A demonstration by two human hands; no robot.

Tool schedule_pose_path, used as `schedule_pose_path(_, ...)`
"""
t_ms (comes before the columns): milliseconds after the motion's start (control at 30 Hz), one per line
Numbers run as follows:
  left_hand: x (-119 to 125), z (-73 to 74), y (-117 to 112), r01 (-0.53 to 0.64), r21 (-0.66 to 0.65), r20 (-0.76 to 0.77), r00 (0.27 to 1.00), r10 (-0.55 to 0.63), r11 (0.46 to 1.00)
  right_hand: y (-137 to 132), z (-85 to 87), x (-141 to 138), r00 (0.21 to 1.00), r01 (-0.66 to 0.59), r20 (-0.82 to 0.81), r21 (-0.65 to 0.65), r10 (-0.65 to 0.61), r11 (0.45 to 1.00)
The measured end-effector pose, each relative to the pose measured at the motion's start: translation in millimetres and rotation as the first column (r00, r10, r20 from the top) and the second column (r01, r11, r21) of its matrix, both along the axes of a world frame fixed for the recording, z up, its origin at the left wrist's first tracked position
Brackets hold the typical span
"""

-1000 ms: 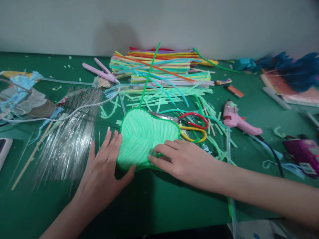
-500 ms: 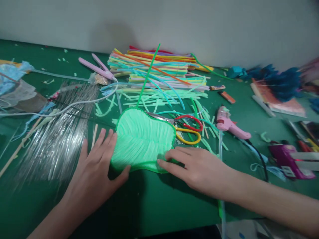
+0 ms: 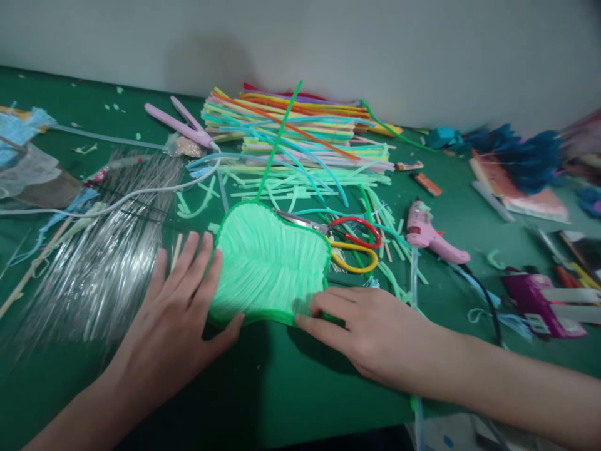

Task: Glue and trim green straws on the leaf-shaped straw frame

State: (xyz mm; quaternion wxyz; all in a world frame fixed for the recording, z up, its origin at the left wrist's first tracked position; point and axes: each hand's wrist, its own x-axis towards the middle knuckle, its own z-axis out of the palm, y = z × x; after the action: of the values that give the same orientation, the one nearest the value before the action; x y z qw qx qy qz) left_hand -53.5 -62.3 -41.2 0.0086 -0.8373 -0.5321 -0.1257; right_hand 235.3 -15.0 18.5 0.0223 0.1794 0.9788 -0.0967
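Note:
A light green leaf made of fuzzy pipe cleaners lies in front of me, rimmed in darker green. Its long green stem points away toward the wall. With fingers spread, my left hand rests along the leaf's left side, the thumb at the near edge. My right hand pinches the near right corner of the rim between thumb and fingers. Scissors with one red and one yellow handle lie just beyond the leaf's right side, their blade tips close to or under it.
Colourful pipe cleaners are piled at the back, near a pink flat iron with a white cord. Thin wires spread at left. A pink glue gun, a purple device and dark blue feathery pieces lie at right.
My right hand has slid slightly down along the rim at the leaf's corner. The left hand's fingers have shifted a little, spreading slightly more. The leaf has barely moved.

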Motion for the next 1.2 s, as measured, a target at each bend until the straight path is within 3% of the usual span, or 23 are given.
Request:
schedule_pose_path(200, -5, -4.6, 5, 0.293, -0.041, -0.038, 0.955, -0.294, 0.955, 2, 1.6, 0, 0.999, 0.0, 0.037, -0.001, 0.0, 1.0)
schedule_pose_path(333, -6, -4.7, 6, 0.404, -0.082, -0.104, 0.906, -0.411, 0.911, 3, 1.6, -1, 1.0, 0.005, 0.029, -0.007, -0.004, 1.0)
schedule_pose_path(600, -3, -0.7, 5, 0.39, -0.116, -0.12, 0.908, -0.403, 0.914, 2, 1.8, -1, 0.999, 0.011, 0.053, -0.1, -0.006, 0.995)
schedule_pose_path(833, -5, 1.1, 1, 0.377, -0.172, -0.033, 0.921, -0.388, 0.91, 2, -3.6, 1, 1.0, 0.019, 0.021, -0.086, -0.017, 0.996)
schedule_pose_path(1200, -9, -5.3, 5, 0.417, -0.148, -0.026, 0.905, -0.425, 0.897, 10, 7.6, 24, 0.995, 0.09, 0.062, -0.182, -0.08, 0.979)
